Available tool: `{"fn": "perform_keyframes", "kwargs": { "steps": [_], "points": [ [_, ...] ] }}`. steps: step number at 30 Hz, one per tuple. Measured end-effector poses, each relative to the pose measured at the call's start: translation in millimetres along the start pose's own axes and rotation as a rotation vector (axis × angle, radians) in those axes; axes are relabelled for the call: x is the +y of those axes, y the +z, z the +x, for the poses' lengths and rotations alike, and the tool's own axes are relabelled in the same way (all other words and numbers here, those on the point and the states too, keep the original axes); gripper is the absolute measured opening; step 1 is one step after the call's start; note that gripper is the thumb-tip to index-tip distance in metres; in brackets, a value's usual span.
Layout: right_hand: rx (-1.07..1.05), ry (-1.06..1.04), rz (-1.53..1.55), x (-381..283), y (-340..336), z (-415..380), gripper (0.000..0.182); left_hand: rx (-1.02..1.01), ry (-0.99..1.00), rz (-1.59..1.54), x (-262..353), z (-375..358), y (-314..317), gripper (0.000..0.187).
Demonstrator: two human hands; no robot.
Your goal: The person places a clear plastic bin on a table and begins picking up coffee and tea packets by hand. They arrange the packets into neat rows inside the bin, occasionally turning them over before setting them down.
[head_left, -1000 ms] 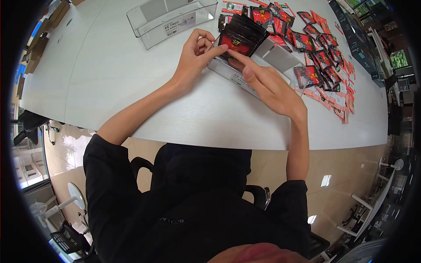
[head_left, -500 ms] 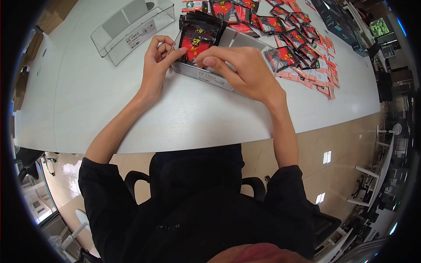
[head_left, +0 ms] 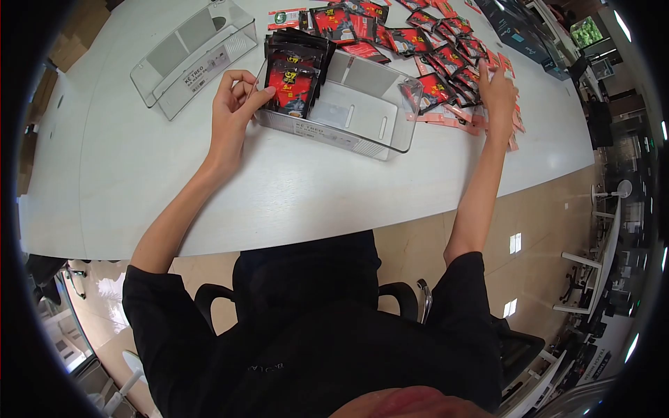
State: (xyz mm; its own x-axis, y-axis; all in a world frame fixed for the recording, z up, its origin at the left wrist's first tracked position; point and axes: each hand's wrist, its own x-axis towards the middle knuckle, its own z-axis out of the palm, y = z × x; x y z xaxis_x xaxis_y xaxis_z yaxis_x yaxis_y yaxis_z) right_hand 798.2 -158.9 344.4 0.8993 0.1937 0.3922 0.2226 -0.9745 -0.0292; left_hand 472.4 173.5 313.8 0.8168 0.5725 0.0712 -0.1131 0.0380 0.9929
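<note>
A clear plastic bin (head_left: pixel 334 139) stands on the white table, with black and red sachets (head_left: pixel 293 87) upright in its left end. My left hand (head_left: pixel 235 104) is closed on the bin's left end, its thumb against the front sachet. To the right, my right hand (head_left: pixel 497 94) is over the pile of loose red and black sachets (head_left: pixel 456 59); its fingers are apart and nothing shows between them. Pink and white stick packets (head_left: pixel 453 122) lie under and beside that pile.
A second clear bin (head_left: pixel 198 63) with a label sits at the back left of the table (head_left: pixel 279 188). Cardboard boxes (head_left: pixel 77 35) are at the far left. A dark box (head_left: pixel 519 35) lies at the back right.
My right hand has left the sachets in the bin and moved right to the loose pile. My left hand stays at the bin's left end. The view has shifted slightly.
</note>
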Motion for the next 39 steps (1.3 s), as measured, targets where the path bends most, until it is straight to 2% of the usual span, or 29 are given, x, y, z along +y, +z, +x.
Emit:
{"fn": "perform_keyframes", "kwargs": {
  "steps": [1,3,4,7,13,15,16,21,23,28,32,35,37,38,39],
  "points": [
    [0.003,0.003,-0.002,5.6,2.5,-0.3,0.067,-0.003,0.002,-0.002,1.4,0.2,0.7,0.028],
    [-0.184,0.093,0.126,19.7,9.4,-5.5,0.086,0.014,-0.014,-0.005,3.9,-1.7,2.3,0.028],
    [-0.180,0.111,0.138,16.7,5.5,-8.3,0.090,0.004,-0.020,-0.002,2.7,-1.6,2.6,0.028],
    [-0.286,0.081,0.243,13.7,-2.5,-13.8,0.093,0.013,-0.010,0.001,1.0,0.2,1.4,0.027],
    [-0.317,0.077,0.471,9.1,-2.8,-21.0,0.086,0.029,-0.001,0.011,-1.6,2.4,-0.2,0.025],
    [-0.189,0.082,0.593,7.0,0.2,-21.4,0.084,0.029,0.003,-0.008,-2.5,2.8,-0.8,0.024],
    [-0.195,0.139,0.655,-1.0,-12.0,-25.5,0.082,0.023,0.003,-0.006,-2.3,2.8,-0.5,0.024],
    [-0.063,0.123,0.883,-6.4,-28.9,-29.4,0.077,0.036,-0.007,-0.010,-3.0,2.8,-1.9,0.024],
    [0.206,-0.045,0.837,-5.2,-22.7,-22.3,0.076,0.040,-0.007,-0.005,-1.3,2.2,-0.7,0.023],
    [0.436,-0.071,1.090,-28.3,-36.6,-30.1,0.070,-0.005,-0.018,0.016,-6.9,2.9,-8.6,0.023],
    [0.488,-0.116,1.144,-43.3,-40.6,-35.3,0.071,0.021,-0.009,0.012,-0.6,1.2,0.0,0.023],
    [0.518,-0.233,1.219,-53.8,-39.6,-37.4,0.072,0.031,0.008,-0.002,-0.1,1.4,1.5,0.024],
    [0.444,-0.325,1.088,-61.9,-42.0,-42.9,0.076,0.022,0.011,-0.012,-1.2,1.5,0.3,0.024],
    [0.330,-0.363,1.159,-62.6,-34.8,-41.5,0.080,0.019,0.010,-0.011,-1.6,1.8,-0.1,0.025],
    [0.328,-0.362,1.161,-64.3,-31.7,-43.6,0.080,0.015,0.008,-0.010,-1.7,1.8,-0.6,0.025]
  ]
}}
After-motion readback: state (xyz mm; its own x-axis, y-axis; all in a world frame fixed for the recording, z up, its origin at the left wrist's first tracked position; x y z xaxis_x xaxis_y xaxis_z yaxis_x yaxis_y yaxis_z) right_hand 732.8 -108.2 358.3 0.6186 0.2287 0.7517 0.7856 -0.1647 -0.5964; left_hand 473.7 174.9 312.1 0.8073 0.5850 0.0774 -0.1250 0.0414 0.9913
